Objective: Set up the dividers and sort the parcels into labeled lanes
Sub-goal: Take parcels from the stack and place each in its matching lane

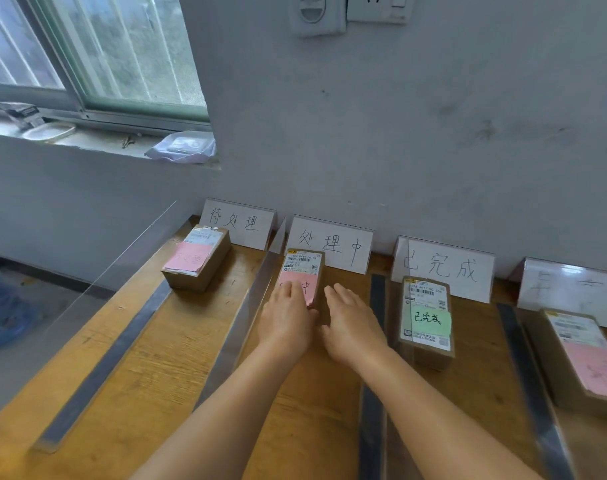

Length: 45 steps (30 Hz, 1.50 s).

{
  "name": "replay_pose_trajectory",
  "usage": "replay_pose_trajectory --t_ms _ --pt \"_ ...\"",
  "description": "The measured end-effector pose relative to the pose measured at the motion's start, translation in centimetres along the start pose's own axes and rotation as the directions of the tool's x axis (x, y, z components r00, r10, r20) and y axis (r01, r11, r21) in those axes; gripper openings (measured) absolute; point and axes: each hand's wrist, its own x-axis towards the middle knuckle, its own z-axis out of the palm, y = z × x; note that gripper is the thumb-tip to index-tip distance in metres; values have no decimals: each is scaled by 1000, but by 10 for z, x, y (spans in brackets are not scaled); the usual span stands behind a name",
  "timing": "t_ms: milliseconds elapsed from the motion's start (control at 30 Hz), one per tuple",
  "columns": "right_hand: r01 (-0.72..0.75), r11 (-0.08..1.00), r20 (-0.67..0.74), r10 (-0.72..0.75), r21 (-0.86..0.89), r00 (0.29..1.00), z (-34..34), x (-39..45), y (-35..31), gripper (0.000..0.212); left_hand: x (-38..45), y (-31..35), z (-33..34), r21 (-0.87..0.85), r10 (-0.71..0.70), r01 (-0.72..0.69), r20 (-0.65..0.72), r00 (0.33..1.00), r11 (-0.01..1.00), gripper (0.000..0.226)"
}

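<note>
A wooden table [149, 358] carries clear dividers [239, 323] that split it into lanes, each with a hand-written white sign at the wall. In the second lane a small cardboard parcel with a pink note [304, 270] lies before its sign [333, 244]. My left hand [288, 317] rests flat on the parcel's near end, fingers straight. Just right of the parcel, my right hand [352, 323] lies flat on the table, and I cannot tell whether it touches the box. A parcel with a pink note [198, 258] sits in the first lane, one with a green note [426, 317] in the third.
A fourth parcel with a pink note [586, 358] lies in the far-right lane under a glared sign [572, 289]. Dark strips [373, 393] run along the divider bases. A clear panel [115, 268] stands at the table's left edge. A window sill with clutter [181, 147] lies at the upper left.
</note>
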Motion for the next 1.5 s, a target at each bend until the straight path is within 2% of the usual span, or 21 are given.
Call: replay_pose_trajectory --t_ms 67,167,467,667,833,1067,1333,1500 --pt "42 997 -29 -44 -65 999 -13 -17 8 75 -17 7 -7 106 56 -56 3 998 993 56" --pt "68 992 -73 -76 -108 994 -30 -46 23 78 -48 19 -17 178 106 -101 -22 994 979 55" --pt "44 998 -159 -49 -37 986 -55 -132 50 82 -127 50 -23 112 203 -194 -83 976 975 66" --pt "-10 999 -247 -4 -53 969 -63 -199 58 84 -174 62 -9 103 322 -315 -62 945 944 72" --pt "-95 994 -248 81 -47 965 -65 -266 64 83 -230 73 -12 79 405 -401 -41 913 913 70" --pt "-257 966 -321 236 -23 917 -66 -375 85 83 -317 108 -11 -9 541 -542 55 839 840 67" --pt "-428 903 -397 404 30 824 -77 -477 124 85 -384 166 15 -96 732 -726 125 670 681 65" --pt "-508 857 -408 496 87 766 -91 -528 153 83 -419 205 35 -191 784 -761 142 604 620 67"
